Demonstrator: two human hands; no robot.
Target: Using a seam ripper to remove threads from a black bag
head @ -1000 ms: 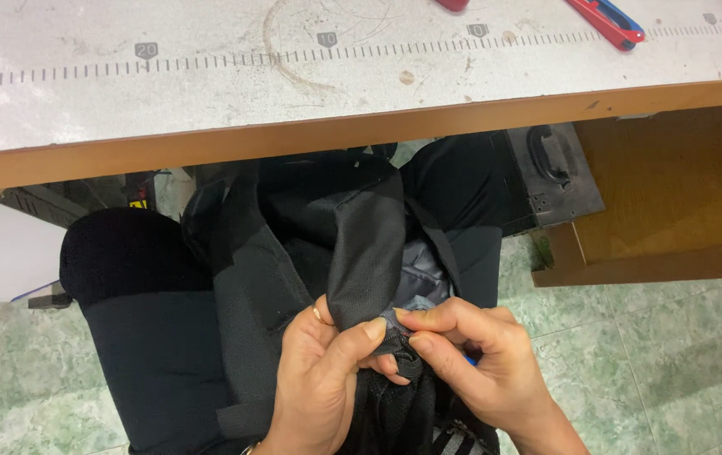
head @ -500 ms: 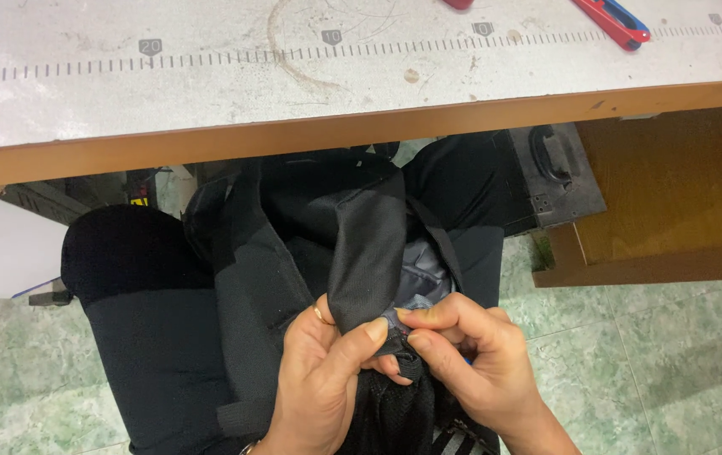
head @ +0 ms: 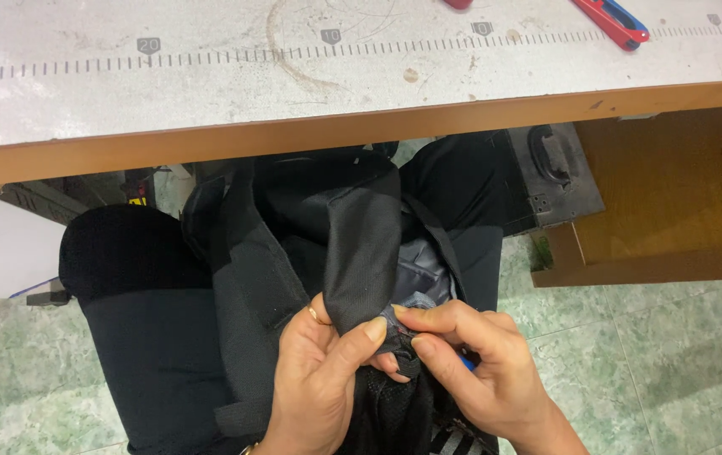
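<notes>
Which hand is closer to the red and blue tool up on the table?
The right hand. It sits lower right, more nearly below the red and blue tool; the left hand is farther left. Both are down at the black fabric, nowhere near it.

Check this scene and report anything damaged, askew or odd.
Only the table top shows wear: curved scratches and small stains near its ruler markings. The black bag, pinched by left hand and right hand, shows no damage.

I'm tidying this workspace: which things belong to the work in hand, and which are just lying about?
In hand:
left hand
right hand
black bag, its strap end pinched by both

Lying about:
red and blue tool on the worktable
wooden cabinet
</notes>
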